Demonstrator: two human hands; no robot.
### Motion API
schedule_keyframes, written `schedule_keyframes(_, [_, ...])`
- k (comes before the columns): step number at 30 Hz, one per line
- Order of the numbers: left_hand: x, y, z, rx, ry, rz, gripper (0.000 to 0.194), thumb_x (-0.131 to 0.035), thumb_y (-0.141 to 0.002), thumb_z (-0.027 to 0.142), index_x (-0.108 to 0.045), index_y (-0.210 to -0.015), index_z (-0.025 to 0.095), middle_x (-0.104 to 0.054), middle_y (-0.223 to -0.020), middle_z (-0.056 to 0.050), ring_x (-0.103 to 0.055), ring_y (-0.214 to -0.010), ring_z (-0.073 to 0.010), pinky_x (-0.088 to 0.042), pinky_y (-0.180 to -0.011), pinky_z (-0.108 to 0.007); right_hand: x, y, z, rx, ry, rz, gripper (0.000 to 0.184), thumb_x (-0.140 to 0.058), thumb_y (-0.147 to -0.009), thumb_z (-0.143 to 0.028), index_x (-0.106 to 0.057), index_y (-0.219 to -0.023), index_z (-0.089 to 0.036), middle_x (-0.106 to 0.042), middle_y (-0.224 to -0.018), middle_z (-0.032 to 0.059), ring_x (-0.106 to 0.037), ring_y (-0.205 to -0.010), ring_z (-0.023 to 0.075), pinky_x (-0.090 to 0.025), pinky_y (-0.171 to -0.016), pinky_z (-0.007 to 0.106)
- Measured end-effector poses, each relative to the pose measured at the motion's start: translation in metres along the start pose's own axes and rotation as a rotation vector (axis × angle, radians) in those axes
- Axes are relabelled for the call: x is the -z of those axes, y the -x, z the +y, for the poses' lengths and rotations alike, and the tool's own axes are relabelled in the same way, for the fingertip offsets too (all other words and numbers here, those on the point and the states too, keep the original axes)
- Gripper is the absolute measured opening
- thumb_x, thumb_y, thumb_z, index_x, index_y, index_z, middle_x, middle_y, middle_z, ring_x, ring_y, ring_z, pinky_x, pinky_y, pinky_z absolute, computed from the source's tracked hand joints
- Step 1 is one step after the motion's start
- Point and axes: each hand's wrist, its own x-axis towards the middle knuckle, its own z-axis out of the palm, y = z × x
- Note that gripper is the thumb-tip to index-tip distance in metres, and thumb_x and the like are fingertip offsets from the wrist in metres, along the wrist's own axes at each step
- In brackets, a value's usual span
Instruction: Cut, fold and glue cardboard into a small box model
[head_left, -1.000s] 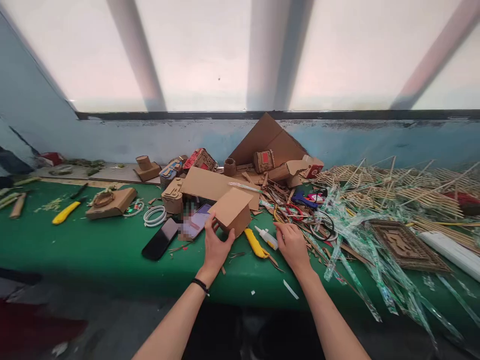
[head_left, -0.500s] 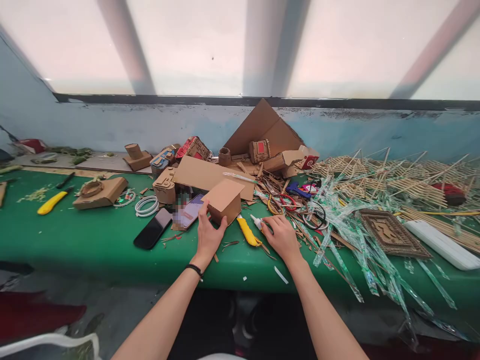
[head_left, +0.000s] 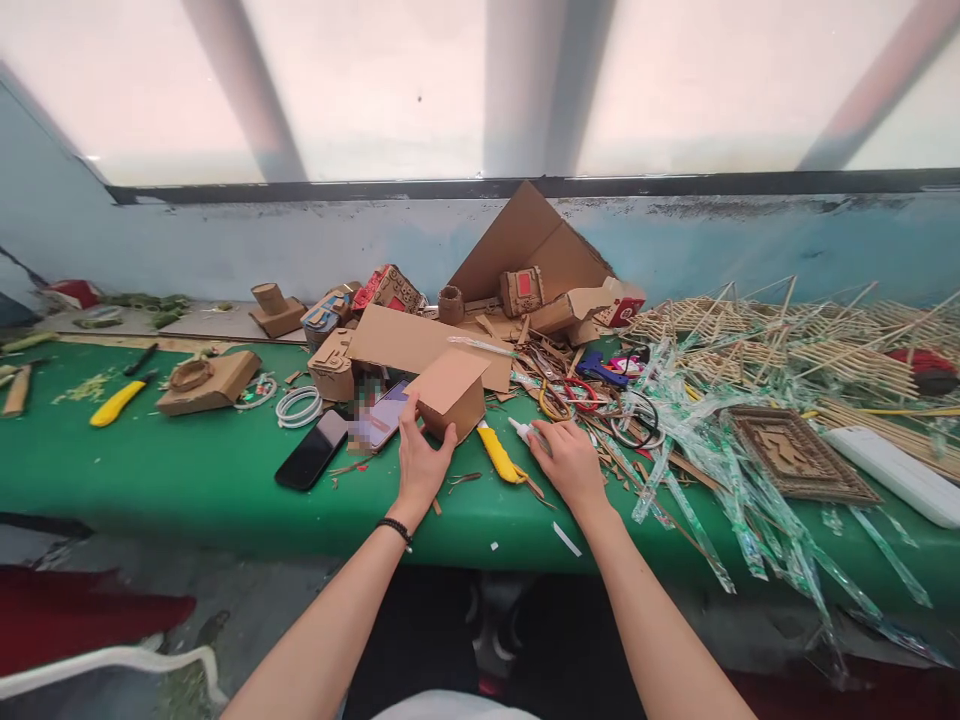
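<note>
My left hand (head_left: 420, 465) grips the near corner of a small brown cardboard box (head_left: 452, 393) that rests on the green table (head_left: 187, 470). My right hand (head_left: 568, 462) lies over a small white glue bottle (head_left: 523, 430), fingers curled round it, with only the nozzle end showing. A yellow utility knife (head_left: 495, 455) lies between the two hands. Just left of the box lie two phones, one with a lit screen (head_left: 382, 417) and one black (head_left: 312, 463).
Cardboard pieces and small cardboard models (head_left: 517, 290) pile up against the blue wall. Scissors and wire loops (head_left: 577, 395) sit beside them. Stick lattices (head_left: 787, 350), clear plastic strips (head_left: 720, 500) and a carved panel (head_left: 795, 455) cover the right side. Another yellow knife (head_left: 116, 402) lies far left.
My right hand moved left onto the glue bottle and closed over it. My left hand stayed on the box. The view shifted slightly.
</note>
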Motion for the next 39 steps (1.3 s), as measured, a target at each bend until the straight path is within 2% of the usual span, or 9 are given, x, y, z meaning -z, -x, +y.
schedule_keyframes(5, [-0.0012,0.0003,-0.0016,0.016,0.005,0.000,0.085,-0.071,-0.097,0.034,-0.026,-0.169,0.033,-0.040,-0.172,-0.015,-0.055,-0.148,-0.0322,-0.059,-0.113,-0.050,0.0000,0.0004,0.0036,-0.032,0.109,0.055,0.031,-0.056,-0.111,-0.036,-0.075,-0.125,-0.015,-0.081,-0.107,0.0136,-0.067,-0.101,0.0295,-0.048,-0.087,0.041])
schedule_keyframes(13, [-0.0028,0.0012,-0.0053,0.007,-0.006,-0.013,0.084,-0.069,-0.100,0.035,-0.023,-0.170,0.033,-0.037,-0.175,-0.015,-0.045,-0.158,-0.0315,-0.056,-0.116,-0.049,0.0017,-0.0005,0.0017,-0.063,0.214,0.094,0.033,-0.049,-0.112,-0.027,-0.067,-0.138,-0.019,-0.072,-0.119,0.0149,-0.068,-0.100,0.0251,-0.047,-0.090,0.038])
schedule_keyframes(18, [-0.0029,0.0014,-0.0045,-0.006,-0.014,-0.015,0.086,-0.069,-0.100,0.033,-0.021,-0.170,0.033,-0.035,-0.176,-0.015,-0.043,-0.160,-0.0310,-0.050,-0.123,-0.052,0.0038,-0.0014,-0.0010,-0.081,0.243,0.127,0.034,-0.047,-0.112,-0.027,-0.066,-0.139,-0.020,-0.070,-0.120,0.0163,-0.066,-0.102,0.0249,-0.045,-0.087,0.037])
schedule_keyframes(24, [-0.0021,0.0016,-0.0026,0.010,0.001,-0.019,0.085,-0.069,-0.100,0.033,-0.020,-0.171,0.032,-0.035,-0.175,-0.016,-0.046,-0.157,-0.0306,-0.053,-0.120,-0.050,0.0052,-0.0009,-0.0011,-0.111,0.246,0.116,0.037,-0.047,-0.112,-0.032,-0.066,-0.141,-0.020,-0.070,-0.120,0.0170,-0.064,-0.096,0.0248,-0.042,-0.083,0.038])
schedule_keyframes(27, [-0.0018,0.0016,-0.0017,0.011,-0.008,-0.027,0.085,-0.069,-0.100,0.032,-0.021,-0.170,0.032,-0.035,-0.175,-0.015,-0.046,-0.156,-0.0302,-0.050,-0.122,-0.052,0.0059,-0.0009,-0.0017,-0.087,0.204,0.100,0.035,-0.049,-0.112,-0.034,-0.068,-0.137,-0.019,-0.071,-0.117,0.0156,-0.064,-0.095,0.0244,-0.042,-0.087,0.038])
schedule_keyframes(33, [-0.0013,0.0016,-0.0011,0.019,0.000,-0.030,0.085,-0.069,-0.100,0.031,-0.022,-0.170,0.034,-0.035,-0.175,-0.014,-0.045,-0.157,-0.0301,-0.049,-0.123,-0.052,0.0041,-0.0009,-0.0007,-0.057,0.169,0.056,0.029,-0.050,-0.110,-0.028,-0.071,-0.128,-0.018,-0.072,-0.115,0.0146,-0.065,-0.100,0.0255,-0.043,-0.093,0.040])
schedule_keyframes(39, [-0.0023,0.0015,-0.0037,0.003,-0.012,-0.028,0.085,-0.069,-0.100,0.032,-0.022,-0.170,0.034,-0.034,-0.176,-0.013,-0.042,-0.160,-0.0303,-0.052,-0.121,-0.050,0.0008,0.0000,0.0029,-0.047,0.226,0.055,0.032,-0.048,-0.105,-0.016,-0.068,-0.131,-0.018,-0.074,-0.108,0.0143,-0.063,-0.103,0.0287,-0.040,-0.099,0.044])
